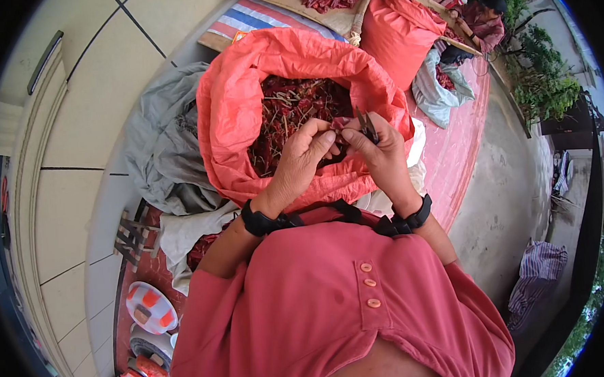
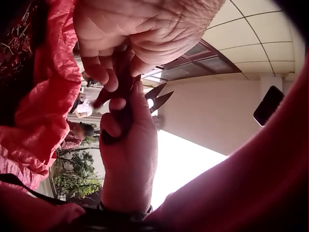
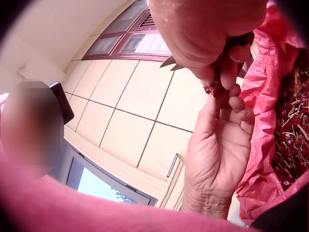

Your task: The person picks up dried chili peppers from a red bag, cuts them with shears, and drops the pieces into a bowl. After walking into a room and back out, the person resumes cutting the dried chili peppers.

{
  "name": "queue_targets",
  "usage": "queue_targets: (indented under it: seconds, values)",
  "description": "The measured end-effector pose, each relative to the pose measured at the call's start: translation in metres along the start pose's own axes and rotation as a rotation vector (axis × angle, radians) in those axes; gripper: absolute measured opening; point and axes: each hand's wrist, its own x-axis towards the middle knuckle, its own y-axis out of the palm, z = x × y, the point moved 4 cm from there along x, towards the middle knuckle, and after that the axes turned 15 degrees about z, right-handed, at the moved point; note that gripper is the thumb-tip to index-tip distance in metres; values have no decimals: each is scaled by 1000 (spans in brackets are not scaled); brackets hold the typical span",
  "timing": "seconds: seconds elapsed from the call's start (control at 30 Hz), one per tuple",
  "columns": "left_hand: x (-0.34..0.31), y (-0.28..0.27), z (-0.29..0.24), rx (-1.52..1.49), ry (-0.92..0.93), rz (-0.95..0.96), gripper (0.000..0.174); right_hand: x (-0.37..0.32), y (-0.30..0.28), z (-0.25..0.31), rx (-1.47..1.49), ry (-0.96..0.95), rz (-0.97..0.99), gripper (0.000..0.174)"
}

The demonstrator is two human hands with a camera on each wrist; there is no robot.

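Over the open red sack (image 1: 233, 117), both hands meet at the fingertips. The left hand (image 1: 297, 161) pinches a dark red chili (image 1: 340, 124) between thumb and fingers. Small dark scissors (image 1: 367, 129) are held in the right hand (image 1: 386, 160), blades pointing away past the thumb. In the left wrist view the blades (image 2: 161, 100) stick out beside the right thumb, and the left hand (image 2: 149, 34) is above. The right wrist view has the left palm (image 3: 219, 145) turned up under the right hand (image 3: 207, 29), with a bit of red chili (image 3: 208, 90) between them.
Dried chilies with stems (image 1: 288, 114) fill the sack. Grey cloth (image 1: 165, 127) lies to its left. Behind are a full red sack (image 1: 400, 33), a pale sack (image 1: 440, 89) and a seated person (image 1: 485, 25). A patterned basin (image 1: 151, 307) stands at lower left.
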Motion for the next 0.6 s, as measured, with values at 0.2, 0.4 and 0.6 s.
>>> queue_targets:
  seconds: [0.2, 0.4, 0.6]
  values:
    - [3, 1, 21, -255, 52, 12, 19, -10, 4, -22, 610, 281, 27, 12]
    - [0, 13, -2, -110, 80, -43, 30, -13, 9, -22, 708, 228, -30, 13]
    - [-4, 18, -18, 349, 232, -115, 35, -15, 15, -14, 810, 179, -67, 11]
